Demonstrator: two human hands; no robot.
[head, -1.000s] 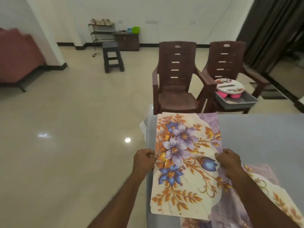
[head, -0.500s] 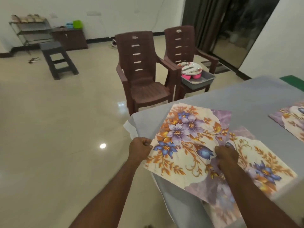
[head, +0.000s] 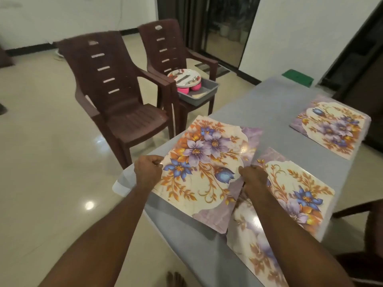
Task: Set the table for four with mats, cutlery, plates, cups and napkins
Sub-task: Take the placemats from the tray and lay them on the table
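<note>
I hold a floral place mat (head: 207, 160) low over the near left corner of the grey table (head: 273, 112). My left hand (head: 147, 171) pinches its left edge and my right hand (head: 253, 177) grips its right edge. The held mat looks like a thin stack, with more than one edge showing. Under my right forearm a second floral mat (head: 290, 193) lies flat on the table. A third mat (head: 331, 129) lies at the far right side. On the farther chair, a grey tray (head: 203, 94) carries pink cups (head: 189, 89) with a plate (head: 184, 76) and cutlery on top.
Two dark brown plastic chairs (head: 116, 94) stand side by side just beyond the table's left edge. A dark chair arm (head: 364, 208) shows at the right edge of the view. A green mat (head: 297, 76) lies on the floor past the table. My toes (head: 176, 279) show at the bottom.
My view has swung right and down, bringing the table's far mat into sight. The held mat has turned and come lower over the table corner, next to the mat lying there.
</note>
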